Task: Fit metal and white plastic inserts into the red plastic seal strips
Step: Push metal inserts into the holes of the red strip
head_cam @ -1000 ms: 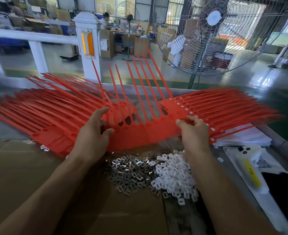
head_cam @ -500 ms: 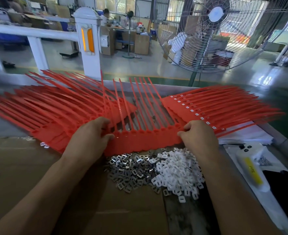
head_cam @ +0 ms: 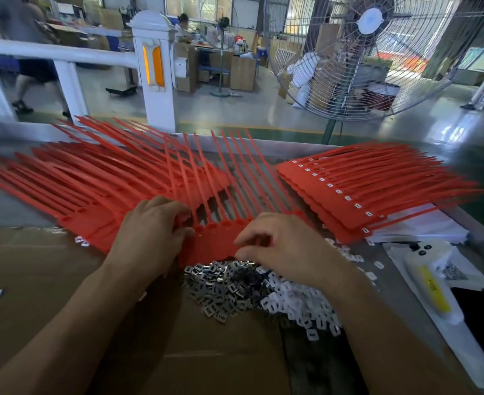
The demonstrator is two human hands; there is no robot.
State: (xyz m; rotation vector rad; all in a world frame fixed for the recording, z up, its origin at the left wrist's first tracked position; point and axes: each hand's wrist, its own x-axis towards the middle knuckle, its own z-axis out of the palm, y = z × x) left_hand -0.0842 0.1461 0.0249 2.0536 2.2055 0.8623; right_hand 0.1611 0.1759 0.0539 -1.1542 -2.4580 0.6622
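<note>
Left hand (head_cam: pixel 149 235): fingers curled over the left end of the strip sheet (head_cam: pixel 215 240), judged to pin it for loading. Right hand (head_cam: pixel 289 246): loosely curled above the sheet's near edge; whether anything is pinched cannot be told. Metal inserts (head_cam: pixel 220 289) and white inserts (head_cam: pixel 300 303): heaped just before the sheet, within reach. Filled strips (head_cam: pixel 349 189): stacked right of the sheet.

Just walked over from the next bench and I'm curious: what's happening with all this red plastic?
A person is assembling seal strips. The left hand holds down a red strip set lying flat on the cardboard, while the right hand hovers over its right end, fingers curled. Just below are piles of metal inserts and white plastic inserts. A finished stack with white inserts fitted lies to the right.
</note>
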